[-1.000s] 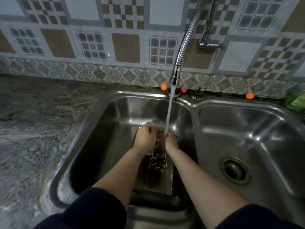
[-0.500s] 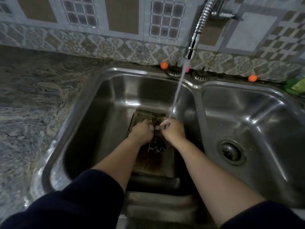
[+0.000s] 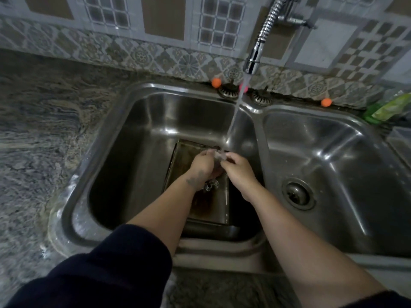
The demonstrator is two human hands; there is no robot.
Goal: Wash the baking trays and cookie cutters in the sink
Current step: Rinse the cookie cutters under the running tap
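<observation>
Water from the faucet fell in the head view onto the spot where the two hands met, low in the left basin of the sink. A second earlier the hands sat nearer the stream's foot with a flower-shaped cookie cutter in plain sight just below them; by this moment they had closed together under the stream and covered most of that cutter, only a curl of its rim showing near the left wrist. That reads as rinsing one small piece while the tray waits its turn.

The left hand was curled, fingers bent inward; the right hand pinched something pale and wet between its fingertips against the left. What that piece was I could not tell, blurred as it was by the water.

The baking tray lay flat on the basin floor under both hands, its long axis running near to far, tilted slightly leftward at the far end. The right basin held only its drain.
</observation>
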